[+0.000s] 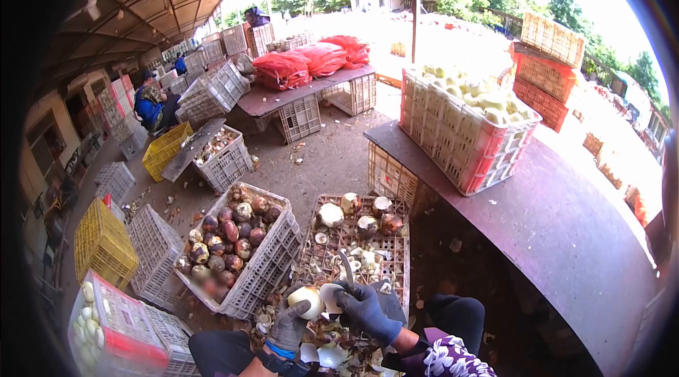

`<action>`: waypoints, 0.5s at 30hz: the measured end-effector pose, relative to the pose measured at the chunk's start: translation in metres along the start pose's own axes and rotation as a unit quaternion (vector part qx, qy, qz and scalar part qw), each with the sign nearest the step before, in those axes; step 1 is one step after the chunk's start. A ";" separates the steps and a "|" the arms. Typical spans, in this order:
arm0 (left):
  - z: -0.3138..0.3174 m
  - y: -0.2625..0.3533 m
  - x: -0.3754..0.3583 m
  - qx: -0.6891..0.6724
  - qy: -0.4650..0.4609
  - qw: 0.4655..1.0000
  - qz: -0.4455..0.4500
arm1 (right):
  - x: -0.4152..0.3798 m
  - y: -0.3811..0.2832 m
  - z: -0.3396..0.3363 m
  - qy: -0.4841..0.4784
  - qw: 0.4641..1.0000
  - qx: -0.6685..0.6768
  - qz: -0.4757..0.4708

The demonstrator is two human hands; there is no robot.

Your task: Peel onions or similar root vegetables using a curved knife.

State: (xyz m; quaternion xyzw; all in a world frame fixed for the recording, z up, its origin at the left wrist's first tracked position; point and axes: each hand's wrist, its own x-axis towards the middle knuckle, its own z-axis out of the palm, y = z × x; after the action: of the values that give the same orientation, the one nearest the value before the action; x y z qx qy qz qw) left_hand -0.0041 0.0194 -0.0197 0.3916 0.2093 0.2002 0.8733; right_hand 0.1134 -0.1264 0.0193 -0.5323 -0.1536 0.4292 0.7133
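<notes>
My left hand (286,326), in a grey glove, is closed around a pale, peeled onion (305,302) low in the middle of the view. My right hand (369,315), in a blue-grey glove, grips a knife (346,269) whose curved blade points up and away. A white piece of onion layer (331,298) lies between the two hands, right by the right fingers. Beneath them is an upturned plastic crate (404,250) strewn with peelings and scraps. Several partly peeled onions (367,227) sit at its far end.
A crate (281,235) of unpeeled reddish onions stands left of the work crate. On the dark table (552,214) at right are crates of peeled onions (488,100). Red sacks (308,64) lie on a farther table. Another person (150,105) sits at far left.
</notes>
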 end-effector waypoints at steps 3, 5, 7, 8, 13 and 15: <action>0.001 0.000 0.000 -0.003 0.008 1.000 0.015 | 0.001 -0.001 -0.002 0.003 1.000 0.029 -0.006; -0.001 -0.001 0.001 -0.017 -0.002 1.000 0.017 | 0.003 0.002 -0.002 0.020 0.999 0.036 -0.006; -0.006 -0.001 0.003 -0.044 -0.005 0.999 0.013 | 0.010 0.006 -0.009 0.036 0.998 0.058 -0.009; -0.009 0.001 0.004 -0.064 -0.003 0.998 0.008 | 0.017 0.009 -0.020 0.044 0.996 0.077 -0.013; -0.021 0.012 0.007 -0.048 0.005 0.998 0.050 | 0.015 0.000 -0.040 0.027 0.999 0.029 -0.013; -0.018 0.018 0.008 -0.066 0.015 0.996 0.056 | 0.002 -0.002 -0.033 0.017 1.000 -0.009 0.005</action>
State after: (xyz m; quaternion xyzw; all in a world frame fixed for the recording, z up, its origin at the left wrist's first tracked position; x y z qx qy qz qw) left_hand -0.0103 0.0457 -0.0186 0.3416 0.1863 0.2681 0.8813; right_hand 0.1380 -0.1461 0.0083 -0.5468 -0.1427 0.4219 0.7090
